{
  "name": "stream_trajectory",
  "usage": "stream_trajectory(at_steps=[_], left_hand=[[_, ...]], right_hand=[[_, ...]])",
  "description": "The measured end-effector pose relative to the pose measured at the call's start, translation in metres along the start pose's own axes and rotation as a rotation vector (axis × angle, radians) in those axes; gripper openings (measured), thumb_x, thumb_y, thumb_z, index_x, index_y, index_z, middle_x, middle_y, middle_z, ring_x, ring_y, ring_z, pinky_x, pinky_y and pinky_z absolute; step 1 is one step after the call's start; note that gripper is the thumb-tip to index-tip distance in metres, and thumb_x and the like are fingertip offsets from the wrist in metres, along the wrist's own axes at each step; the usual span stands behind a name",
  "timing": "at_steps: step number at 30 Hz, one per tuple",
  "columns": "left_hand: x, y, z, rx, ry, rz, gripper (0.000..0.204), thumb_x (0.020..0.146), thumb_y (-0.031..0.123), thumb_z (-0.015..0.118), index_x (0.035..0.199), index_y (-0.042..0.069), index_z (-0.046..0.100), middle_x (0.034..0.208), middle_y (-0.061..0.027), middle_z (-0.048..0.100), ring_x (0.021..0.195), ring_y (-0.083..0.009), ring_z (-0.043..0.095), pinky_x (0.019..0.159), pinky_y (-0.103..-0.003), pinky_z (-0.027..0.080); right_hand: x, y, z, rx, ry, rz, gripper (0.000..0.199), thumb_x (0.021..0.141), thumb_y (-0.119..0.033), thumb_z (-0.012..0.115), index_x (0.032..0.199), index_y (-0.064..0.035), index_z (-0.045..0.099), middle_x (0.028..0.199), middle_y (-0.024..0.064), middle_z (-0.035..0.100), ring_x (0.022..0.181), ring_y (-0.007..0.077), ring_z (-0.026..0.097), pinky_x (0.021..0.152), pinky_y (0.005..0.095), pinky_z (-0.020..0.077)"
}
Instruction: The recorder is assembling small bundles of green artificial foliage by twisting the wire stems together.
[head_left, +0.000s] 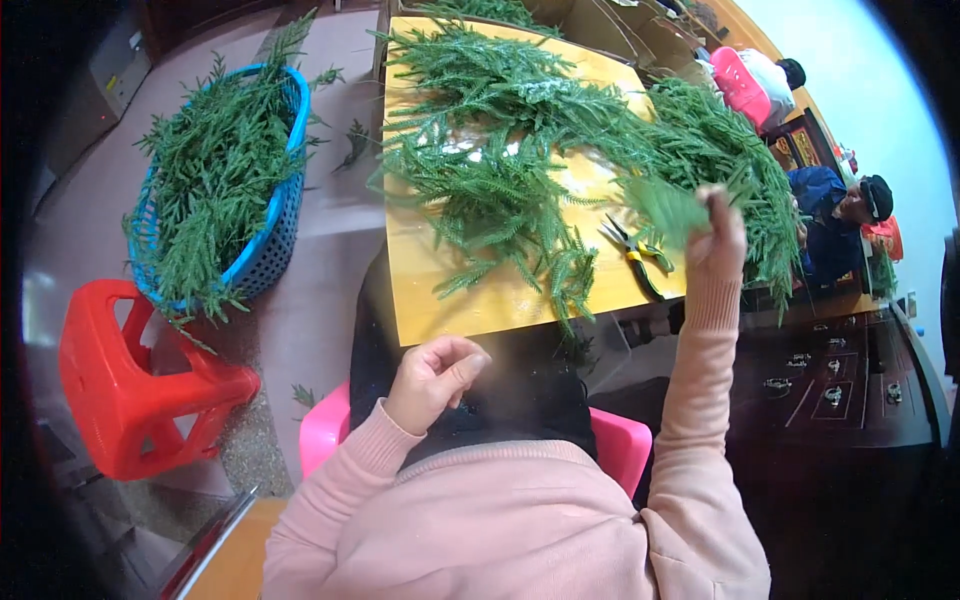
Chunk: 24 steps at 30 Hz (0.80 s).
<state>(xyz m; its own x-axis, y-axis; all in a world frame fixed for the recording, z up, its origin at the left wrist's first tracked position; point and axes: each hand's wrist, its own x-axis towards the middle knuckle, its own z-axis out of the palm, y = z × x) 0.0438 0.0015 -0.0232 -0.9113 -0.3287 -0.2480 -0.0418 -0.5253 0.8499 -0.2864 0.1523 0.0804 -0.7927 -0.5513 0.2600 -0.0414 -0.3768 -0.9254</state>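
My right hand [718,235] is raised over the right side of the yellow table [420,310], its fingers closed on a green artificial pine sprig [665,210] that is smeared by motion. My left hand [432,380] hangs in front of the table's near edge, fingers curled and thumb against them, with nothing showing in it. Pliers [636,260] with yellow-and-black handles lie on the tabletop just left of my right hand, jaws apart. Loose pine sprigs [500,200] spread across the middle of the table, and a thick heap of pine branches [725,150] covers its right edge.
To the left, a blue basket [290,220] full of pine sprigs stands by a red stool [120,390]. Cardboard boxes [600,35] line the table's far side. A dark cabinet [800,400] is at right; beyond the heap sits another person [825,215] in dark clothes.
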Motion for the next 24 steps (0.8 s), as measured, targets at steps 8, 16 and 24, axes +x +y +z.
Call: stream_trajectory(at_steps=[8, 16, 24], left_hand=[[-0.003, 0.000, -0.002, -0.012, 0.022, -0.012, 0.016, 0.087, 0.017, 0.060, 0.089, 0.001, 0.061, 0.062, 0.0015, 0.051, 0.048, -0.0058, 0.046, 0.044, -0.018, 0.038], [0.000, -0.004, -0.003, 0.014, 0.013, 0.000, 0.016, 0.087, 0.017, 0.060, 0.090, 0.001, 0.061, 0.063, 0.0009, 0.052, 0.049, -0.0059, 0.046, 0.044, -0.018, 0.038], [-0.004, 0.000, 0.000, 0.077, -0.077, -0.035, 0.015, 0.087, 0.015, 0.060, 0.089, 0.001, 0.061, 0.066, -0.0004, 0.055, 0.051, -0.0058, 0.046, 0.047, -0.019, 0.039]], right_hand=[[-0.097, 0.057, 0.057, -0.340, -0.296, 0.581, 0.016, 0.086, -0.019, 0.060, 0.096, -0.0062, 0.059, 0.080, 0.0050, 0.062, 0.065, 0.0107, 0.057, 0.051, 0.0226, 0.0469], [-0.015, 0.108, 0.039, -0.364, 0.036, 0.381, 0.018, 0.087, -0.021, 0.060, 0.092, -0.0042, 0.065, 0.079, 0.0037, 0.065, 0.062, 0.0087, 0.056, 0.052, 0.0229, 0.0452], [-0.068, 0.040, 0.050, -0.516, 0.125, 0.161, 0.016, 0.089, -0.015, 0.056, 0.096, -0.0033, 0.065, 0.083, 0.0046, 0.063, 0.057, 0.0081, 0.051, 0.050, 0.0226, 0.0463]])
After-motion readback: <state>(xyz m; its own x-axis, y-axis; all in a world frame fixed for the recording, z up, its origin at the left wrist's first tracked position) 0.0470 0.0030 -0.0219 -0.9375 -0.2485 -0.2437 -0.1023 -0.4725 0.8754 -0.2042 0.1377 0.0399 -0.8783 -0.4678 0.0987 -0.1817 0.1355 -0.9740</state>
